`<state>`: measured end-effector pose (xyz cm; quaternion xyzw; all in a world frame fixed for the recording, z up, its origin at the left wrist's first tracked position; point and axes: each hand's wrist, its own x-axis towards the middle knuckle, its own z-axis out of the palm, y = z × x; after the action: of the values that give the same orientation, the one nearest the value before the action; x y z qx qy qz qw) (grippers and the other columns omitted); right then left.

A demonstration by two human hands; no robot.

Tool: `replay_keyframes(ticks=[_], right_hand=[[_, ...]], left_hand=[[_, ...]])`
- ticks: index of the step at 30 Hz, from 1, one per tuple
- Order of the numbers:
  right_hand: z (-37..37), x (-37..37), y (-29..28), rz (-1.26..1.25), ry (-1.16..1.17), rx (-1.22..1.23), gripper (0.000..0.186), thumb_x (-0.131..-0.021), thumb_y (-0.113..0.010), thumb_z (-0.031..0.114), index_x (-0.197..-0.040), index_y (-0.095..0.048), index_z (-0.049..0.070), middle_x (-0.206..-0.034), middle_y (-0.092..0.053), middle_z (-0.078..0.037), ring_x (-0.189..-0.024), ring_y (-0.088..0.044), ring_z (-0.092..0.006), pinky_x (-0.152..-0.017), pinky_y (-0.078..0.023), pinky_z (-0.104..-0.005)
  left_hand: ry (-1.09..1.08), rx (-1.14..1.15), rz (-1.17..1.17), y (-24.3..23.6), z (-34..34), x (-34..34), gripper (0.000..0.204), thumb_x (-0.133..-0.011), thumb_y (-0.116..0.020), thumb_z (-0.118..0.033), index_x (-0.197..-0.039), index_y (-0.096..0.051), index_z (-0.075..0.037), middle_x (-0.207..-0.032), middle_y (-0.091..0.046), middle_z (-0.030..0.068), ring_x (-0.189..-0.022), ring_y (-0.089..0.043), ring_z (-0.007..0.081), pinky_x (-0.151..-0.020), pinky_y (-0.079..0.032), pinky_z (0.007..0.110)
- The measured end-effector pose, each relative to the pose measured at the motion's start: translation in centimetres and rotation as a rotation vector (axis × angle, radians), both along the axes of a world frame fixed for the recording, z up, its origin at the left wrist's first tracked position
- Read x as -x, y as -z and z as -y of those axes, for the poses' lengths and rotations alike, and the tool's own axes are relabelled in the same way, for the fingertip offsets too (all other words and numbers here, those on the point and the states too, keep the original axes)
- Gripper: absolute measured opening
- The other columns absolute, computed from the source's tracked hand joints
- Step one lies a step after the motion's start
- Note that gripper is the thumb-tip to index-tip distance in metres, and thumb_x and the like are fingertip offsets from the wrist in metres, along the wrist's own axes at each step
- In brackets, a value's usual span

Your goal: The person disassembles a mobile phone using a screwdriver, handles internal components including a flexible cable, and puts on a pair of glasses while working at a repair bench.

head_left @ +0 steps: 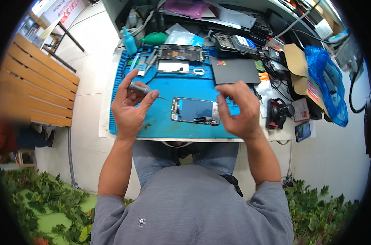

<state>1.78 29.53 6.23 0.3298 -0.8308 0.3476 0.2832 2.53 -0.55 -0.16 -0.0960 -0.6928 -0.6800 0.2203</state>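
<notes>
My left hand is raised above the left part of the blue work mat, its fingers closed around a small screwdriver with a grey handle. The thin tip points right, toward an opened phone. That phone lies flat on the mat, showing a dark back plate and exposed parts at both ends. My right hand is over the phone's right end, with the fingers curled and the thumb near the index fingertip. Whatever may be between those fingertips is too small to make out.
Behind lie another opened phone, a white panel, a green air blower and a blue bottle. A dark grey box sits at right, near a cardboard box, a blue plastic bag and a black-red holder.
</notes>
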Motion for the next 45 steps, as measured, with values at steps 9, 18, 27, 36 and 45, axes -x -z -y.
replay_keyframes(ticks=[9,18,27,36,45], right_hand=[[2.8,8.5,-0.9,0.17,-0.001,-0.121,0.014,-0.099,-0.076,0.005,-0.113,-0.077,0.002,-0.105,-0.073,-0.015,-0.104,-0.071,-0.0364,-0.091,-0.058,-0.0469],[6.6,12.0,2.5,0.298,-0.017,-0.265,0.025,-0.092,-0.084,0.015,-0.114,-0.081,0.003,-0.113,-0.075,-0.015,-0.114,-0.072,-0.0386,-0.099,-0.059,-0.0502],[7.7,12.0,3.0,0.316,-0.034,-0.212,0.024,-0.089,-0.088,0.018,-0.107,-0.081,0.004,-0.105,-0.075,-0.014,-0.107,-0.072,-0.0369,-0.092,-0.06,-0.0503],[6.9,13.2,4.8,0.133,-0.086,-0.119,0.015,-0.088,-0.086,0.011,-0.101,-0.079,0.007,-0.1,-0.074,-0.012,-0.102,-0.072,-0.0374,-0.088,-0.058,-0.0498],[8.2,13.4,6.4,0.133,-0.036,-0.179,0.014,-0.092,-0.075,0.014,-0.093,-0.076,0.001,-0.1,-0.074,-0.018,-0.101,-0.073,-0.0409,-0.089,-0.061,-0.055]], left_hand=[[-0.106,-0.092,-0.025,-3.4,-1.2,7.1,0.067,-0.099,-0.088,-0.001,-0.158,-0.056,0.006,-0.108,-0.072,0.0082,-0.097,-0.076,0.0139,-0.084,-0.069,0.028],[-0.113,-0.154,0.047,-1.0,-1.6,10.8,0.073,-0.098,-0.09,-0.005,-0.159,-0.052,0.008,-0.109,-0.071,0.0092,-0.093,-0.076,0.0149,-0.08,-0.068,0.029],[-0.115,-0.203,0.059,-0.1,-1.1,11.1,0.07,-0.097,-0.092,-0.008,-0.155,-0.057,0.007,-0.1,-0.071,0.0069,-0.087,-0.077,0.013,-0.074,-0.064,0.027],[-0.095,-0.073,0.034,0.6,-2.3,12.3,0.069,-0.099,-0.089,-0.005,-0.158,-0.054,0.004,-0.1,-0.07,0.0057,-0.089,-0.076,0.0139,-0.079,-0.066,0.03],[-0.17,-0.038,0.018,0.8,-0.5,11.7,0.063,-0.102,-0.087,-0.007,-0.157,-0.058,0.003,-0.107,-0.073,0.0074,-0.094,-0.075,0.0127,-0.081,-0.067,0.027]])
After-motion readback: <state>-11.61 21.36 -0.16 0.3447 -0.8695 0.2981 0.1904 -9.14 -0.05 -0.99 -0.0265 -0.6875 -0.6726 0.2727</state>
